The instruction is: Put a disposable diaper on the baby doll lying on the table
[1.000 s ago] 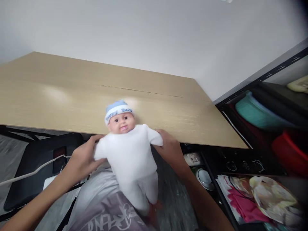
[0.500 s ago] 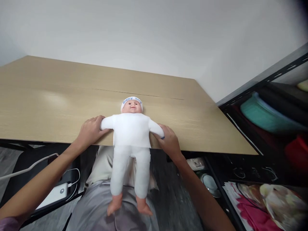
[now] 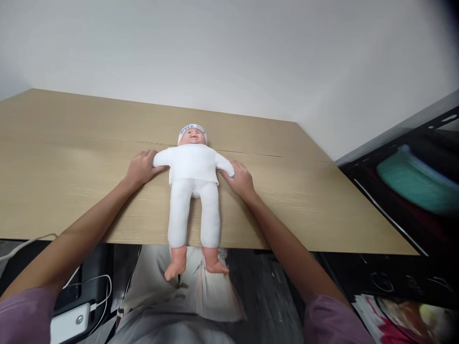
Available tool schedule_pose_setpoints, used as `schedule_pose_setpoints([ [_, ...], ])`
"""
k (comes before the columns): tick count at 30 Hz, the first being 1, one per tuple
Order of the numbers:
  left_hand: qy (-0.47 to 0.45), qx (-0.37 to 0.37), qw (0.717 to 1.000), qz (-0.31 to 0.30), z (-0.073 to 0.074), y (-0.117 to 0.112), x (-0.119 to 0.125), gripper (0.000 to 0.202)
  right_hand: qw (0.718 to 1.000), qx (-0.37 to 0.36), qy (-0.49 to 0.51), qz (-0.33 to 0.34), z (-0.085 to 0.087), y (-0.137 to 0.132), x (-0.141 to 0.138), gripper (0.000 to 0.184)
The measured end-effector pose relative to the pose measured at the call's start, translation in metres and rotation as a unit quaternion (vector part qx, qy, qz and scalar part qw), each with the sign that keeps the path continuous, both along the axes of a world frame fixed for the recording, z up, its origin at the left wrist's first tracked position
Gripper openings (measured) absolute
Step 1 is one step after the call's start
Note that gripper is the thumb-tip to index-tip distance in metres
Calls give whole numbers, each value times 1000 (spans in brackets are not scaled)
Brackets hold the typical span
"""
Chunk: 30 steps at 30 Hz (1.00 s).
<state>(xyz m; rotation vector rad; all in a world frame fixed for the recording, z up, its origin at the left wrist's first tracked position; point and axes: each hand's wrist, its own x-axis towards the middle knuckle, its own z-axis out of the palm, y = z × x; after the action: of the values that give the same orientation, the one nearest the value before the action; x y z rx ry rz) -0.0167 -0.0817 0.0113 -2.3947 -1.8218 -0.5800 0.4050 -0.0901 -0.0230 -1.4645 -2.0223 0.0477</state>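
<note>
A baby doll in a white suit and a blue-and-white cap lies face up on the light wooden table. Its bare feet hang over the table's near edge. My left hand is closed around the doll's arm on the left side. My right hand grips the doll's other arm. Both hands rest on the tabletop beside the doll's chest.
A white wall rises behind the table. A dark shelf unit with a teal item stands at the right. Under the table at the lower left lie a white device and white cables. Colourful bags lie at the lower right.
Both hands carried the doll from above my lap up and forward onto the table. It went from upright to lying flat, then slid farther from the near edge.
</note>
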Motion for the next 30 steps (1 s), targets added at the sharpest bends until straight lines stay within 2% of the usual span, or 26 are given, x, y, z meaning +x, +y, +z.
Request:
schedule_pose_setpoints([
  [5, -19, 25, 999, 14, -1, 53, 2, 75, 1000, 22, 12, 15, -3, 57, 0, 58],
  [12, -8, 60, 998, 20, -3, 124, 6, 85, 998, 65, 6, -4, -7, 119, 0, 65],
  [16, -3, 57, 998, 21, -3, 151, 9, 88, 997, 73, -9, -20, -9, 149, 1, 68],
  [19, 5, 66, 998, 9, -4, 151, 7, 87, 996, 76, -22, -37, -11, 156, 6, 71],
  [25, -6, 67, 997, -42, -4, 122, -20, 84, 996, 73, -40, -37, -21, 133, 25, 72],
  [30, -31, 57, 997, -32, -3, 125, -30, 77, 997, 65, -34, -31, -25, 141, 34, 67],
])
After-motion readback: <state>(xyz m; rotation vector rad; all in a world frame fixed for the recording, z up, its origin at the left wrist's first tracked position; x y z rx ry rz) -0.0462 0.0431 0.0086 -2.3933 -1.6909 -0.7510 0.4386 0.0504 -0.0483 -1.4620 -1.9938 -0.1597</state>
